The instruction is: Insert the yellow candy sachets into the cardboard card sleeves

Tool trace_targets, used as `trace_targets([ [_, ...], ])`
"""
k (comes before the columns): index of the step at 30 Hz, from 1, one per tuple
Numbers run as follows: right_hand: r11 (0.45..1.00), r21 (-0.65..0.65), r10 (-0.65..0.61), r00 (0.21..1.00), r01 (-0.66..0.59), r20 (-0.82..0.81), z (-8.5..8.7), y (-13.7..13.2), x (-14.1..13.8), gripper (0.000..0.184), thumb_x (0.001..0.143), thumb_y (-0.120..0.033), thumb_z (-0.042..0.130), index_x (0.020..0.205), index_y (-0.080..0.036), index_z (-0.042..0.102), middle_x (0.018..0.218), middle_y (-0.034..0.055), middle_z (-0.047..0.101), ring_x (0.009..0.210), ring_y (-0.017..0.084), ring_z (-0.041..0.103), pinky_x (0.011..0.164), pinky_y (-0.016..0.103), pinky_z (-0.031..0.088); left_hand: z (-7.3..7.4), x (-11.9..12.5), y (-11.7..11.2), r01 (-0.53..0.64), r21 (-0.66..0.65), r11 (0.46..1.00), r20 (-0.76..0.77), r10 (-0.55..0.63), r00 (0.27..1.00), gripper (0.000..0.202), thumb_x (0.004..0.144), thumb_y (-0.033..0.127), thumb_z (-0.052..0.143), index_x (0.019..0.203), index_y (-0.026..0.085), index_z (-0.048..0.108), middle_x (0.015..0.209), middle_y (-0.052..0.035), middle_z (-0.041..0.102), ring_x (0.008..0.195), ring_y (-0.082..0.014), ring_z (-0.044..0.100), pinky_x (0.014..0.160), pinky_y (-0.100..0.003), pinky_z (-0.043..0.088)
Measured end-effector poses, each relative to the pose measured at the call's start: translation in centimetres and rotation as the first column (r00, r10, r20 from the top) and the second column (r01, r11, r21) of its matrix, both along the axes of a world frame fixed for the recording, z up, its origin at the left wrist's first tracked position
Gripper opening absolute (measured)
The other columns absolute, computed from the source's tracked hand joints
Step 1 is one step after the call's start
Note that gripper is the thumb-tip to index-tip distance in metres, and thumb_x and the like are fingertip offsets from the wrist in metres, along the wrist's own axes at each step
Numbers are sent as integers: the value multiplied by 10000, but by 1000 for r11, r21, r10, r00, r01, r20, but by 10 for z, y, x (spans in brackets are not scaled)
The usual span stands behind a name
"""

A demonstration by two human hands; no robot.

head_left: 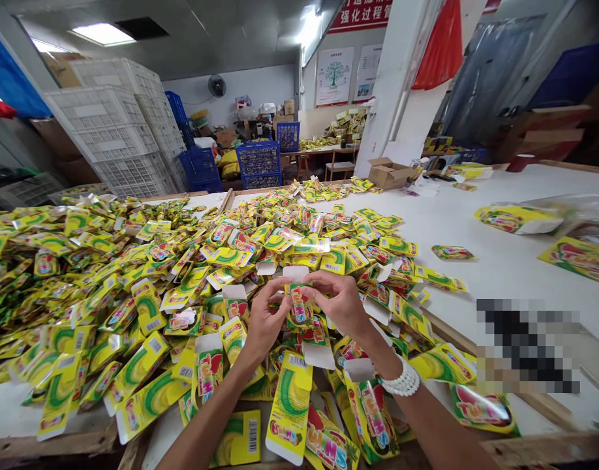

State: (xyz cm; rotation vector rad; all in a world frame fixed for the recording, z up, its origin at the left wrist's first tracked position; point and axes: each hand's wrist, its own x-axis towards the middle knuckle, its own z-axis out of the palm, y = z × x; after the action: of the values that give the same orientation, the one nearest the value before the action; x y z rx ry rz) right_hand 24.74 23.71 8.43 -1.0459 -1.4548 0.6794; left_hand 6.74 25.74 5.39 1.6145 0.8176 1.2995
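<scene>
A small yellow and green printed carton (298, 301) with a white top flap is held upright between both hands above the pile. My left hand (266, 320) grips its left edge with curled fingers. My right hand (339, 301), with a white bead bracelet on the wrist, pinches its right edge and top. Beneath the hands lies a large heap of flat yellow and green cartons (147, 287) spread over a white table (505, 261).
Stacked white crates (118, 124) and blue crates (258, 163) stand behind the table. An open cardboard box (388, 172) sits at the back. More printed packs (519, 219) lie on the table's right side. A blurred-out patch (527, 344) is at the right.
</scene>
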Motion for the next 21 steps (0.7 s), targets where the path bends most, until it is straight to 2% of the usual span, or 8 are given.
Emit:
trace_targets([
  [3,999,3,-49,996,49,-69,7,-1,2,259,891,-416,756,1047,-214,796,921,62,802,793,215,753,732,307,610,-1,0,-1,17,7,1000,-33,-17,999,297,991,388,619,1209,193,670,919,-42,677,704,-126,617,510,-173,481],
  [5,997,-30,-71,988,68,-134,10,-1,4,329,918,-466,717,1121,-220,799,821,33,768,715,186,705,668,280,572,-3,0,-1,54,26,998,-80,-52,995,277,1001,358,592,1214,195,665,879,-33,657,682,-123,588,486,-168,442],
  [7,995,-78,-67,983,54,-173,11,1,6,368,943,-516,663,1058,-206,825,670,4,682,599,153,609,578,259,504,-5,0,-2,90,57,994,-140,-81,987,251,1003,311,572,1206,201,669,837,-21,638,652,-113,551,481,-165,407],
  [9,992,-123,-49,982,27,-184,11,4,8,387,923,-535,670,929,-189,843,622,1,645,552,137,552,530,256,454,-8,1,-3,96,80,992,-182,-80,980,258,997,273,567,1230,211,658,861,-23,653,640,-103,534,485,-164,389],
  [11,988,-156,-35,983,7,-182,10,6,10,352,866,-514,730,834,-183,844,665,18,697,579,145,587,539,259,462,-10,3,-4,69,101,993,-186,-49,981,290,984,250,578,1268,218,626,961,-47,698,660,-102,558,493,-165,394],
  [13,983,-185,-17,984,-16,-175,11,6,11,305,826,-481,772,810,-187,849,747,40,769,651,175,670,605,274,522,-12,4,-4,28,118,993,-175,-7,985,324,965,238,594,1288,221,593,1051,-69,725,688,-107,586,500,-166,408],
  [17,972,-227,33,989,-67,-147,12,3,13,261,796,-438,818,884,-197,868,895,82,845,809,247,791,757,334,625,-12,4,-3,-33,125,992,-180,55,982,366,942,231,606,1306,226,567,1029,-60,730,685,-109,584,501,-162,411],
  [21,976,-211,32,993,-54,-110,6,4,12,258,751,-402,847,895,-189,873,872,100,849,792,283,822,717,348,655,-10,4,-4,-55,114,992,-198,77,977,437,925,220,611,1360,229,566,1044,-63,727,697,-112,598,504,-167,409],
])
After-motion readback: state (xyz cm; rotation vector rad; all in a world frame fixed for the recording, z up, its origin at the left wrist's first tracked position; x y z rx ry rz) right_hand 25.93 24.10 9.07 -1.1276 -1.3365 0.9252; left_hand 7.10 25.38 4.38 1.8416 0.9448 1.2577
